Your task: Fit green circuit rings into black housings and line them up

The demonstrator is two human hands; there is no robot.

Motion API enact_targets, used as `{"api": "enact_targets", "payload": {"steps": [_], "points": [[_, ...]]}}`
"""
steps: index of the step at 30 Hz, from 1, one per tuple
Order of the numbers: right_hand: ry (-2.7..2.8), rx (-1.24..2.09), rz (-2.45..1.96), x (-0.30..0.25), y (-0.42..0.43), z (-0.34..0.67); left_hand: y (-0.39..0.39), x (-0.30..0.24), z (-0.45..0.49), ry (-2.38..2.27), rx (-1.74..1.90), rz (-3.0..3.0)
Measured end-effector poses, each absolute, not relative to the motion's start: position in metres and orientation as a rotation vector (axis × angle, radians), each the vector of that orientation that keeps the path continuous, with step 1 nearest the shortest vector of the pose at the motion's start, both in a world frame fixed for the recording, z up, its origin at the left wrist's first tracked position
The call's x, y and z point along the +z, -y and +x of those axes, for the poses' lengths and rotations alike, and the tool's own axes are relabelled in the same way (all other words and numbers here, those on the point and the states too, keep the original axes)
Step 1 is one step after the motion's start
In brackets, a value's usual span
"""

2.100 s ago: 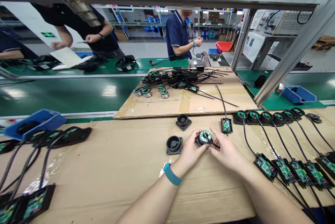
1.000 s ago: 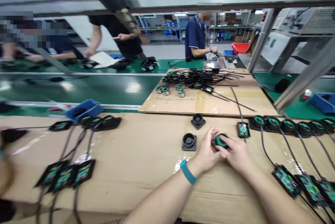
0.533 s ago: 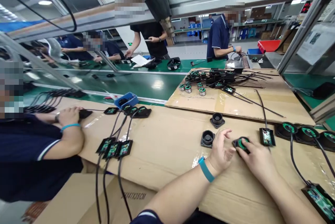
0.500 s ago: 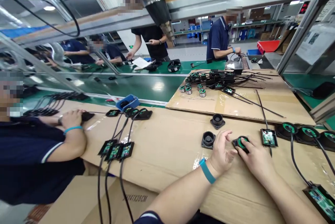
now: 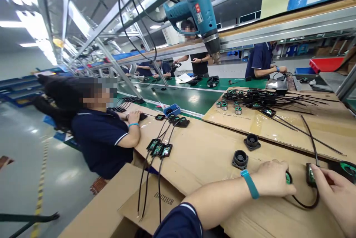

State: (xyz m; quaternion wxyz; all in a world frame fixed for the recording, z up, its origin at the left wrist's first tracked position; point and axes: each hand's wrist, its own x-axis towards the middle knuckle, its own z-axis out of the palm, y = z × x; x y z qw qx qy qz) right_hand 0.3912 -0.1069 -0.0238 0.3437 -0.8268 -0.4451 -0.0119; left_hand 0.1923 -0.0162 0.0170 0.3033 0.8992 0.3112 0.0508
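My left hand, with a blue wristband, is closed over a round black motor part whose green ring peeks out at my fingertips. It rests on the cardboard-covered bench. My right hand reaches in from the lower right, and its fingertips grip a small black circuit board module. A black cable loops between the module and the motor part. Two empty black housings stand just left of my left hand.
A blue heat gun hangs overhead. A co-worker sits at the bench's left end. Three board modules on cables lie mid-bench. Behind are a raised cardboard sheet with several wound stators and cables, a blue bin, a green conveyor and standing people.
The view has swung left and up. My left hand stays on the motor part. My right hand has left it and moved right to the circuit board module.
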Motion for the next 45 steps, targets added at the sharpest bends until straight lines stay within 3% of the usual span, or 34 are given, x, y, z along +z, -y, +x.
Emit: {"api": "enact_targets", "payload": {"steps": [8, 15, 21, 29, 37, 45], "points": [[1.101, 0.133, -2.127, -0.017, 0.101, 0.367, 0.024, 0.050, 0.037, -0.658, -0.127, 2.310], [1.324, 0.404, -2.097, -0.046, 0.090, 0.353, -0.074, 0.062, -0.103, -1.469, -0.418, 2.365], [1.231, 0.491, -2.042, -0.069, 0.083, 0.359, -0.172, 0.042, -0.137, -1.971, -0.301, 2.314], [1.286, 0.327, -2.225, -0.066, 0.071, 0.349, -0.199, 0.019, -0.086, -2.071, 0.115, 2.460], [1.376, 0.247, -2.272, -0.061, 0.058, 0.339, -0.243, 0.003, 0.101, -1.632, 0.510, 2.477], [1.326, 0.255, -2.222, -0.060, 0.057, 0.340, -0.252, 0.022, 0.197, -1.775, 0.512, 2.231]]}}
